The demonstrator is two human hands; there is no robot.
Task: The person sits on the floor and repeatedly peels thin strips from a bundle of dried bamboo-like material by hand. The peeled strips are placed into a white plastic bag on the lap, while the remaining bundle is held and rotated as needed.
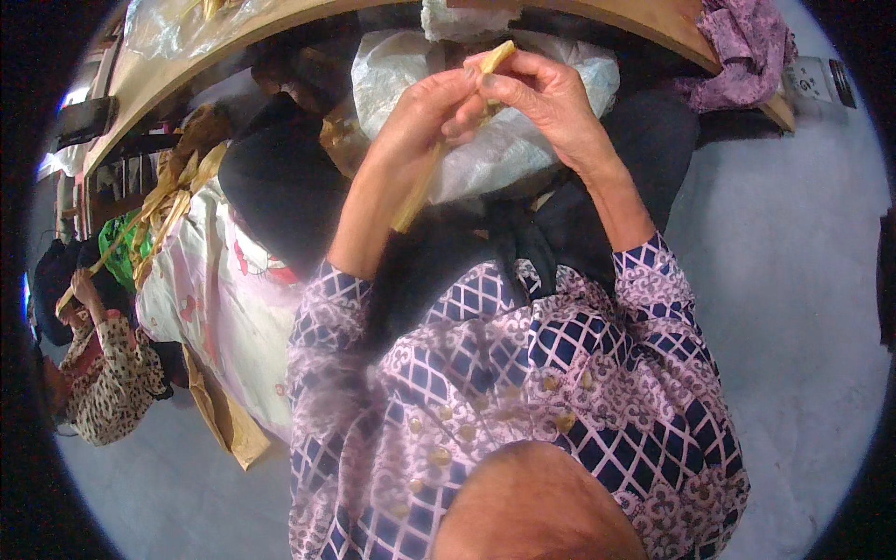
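Note:
My left hand (436,114) and my right hand (543,105) meet above my lap, both pinching a pale yellow, flattened strip (411,198). Its folded upper end pokes up above my fingertips, and its tail hangs down behind my left wrist. Some of the strip between my hands is hidden by my fingers. Below and behind them sits a crumpled white plastic bag (476,173), between my dark-clothed legs.
A curved wooden table edge (623,25) crosses the top, with purple cloth (739,42) and a jar (819,82) at right. At left are dried strips (187,177), a white printed cloth (219,308), brown cardboard (224,420) and another person (112,373) holding a strip.

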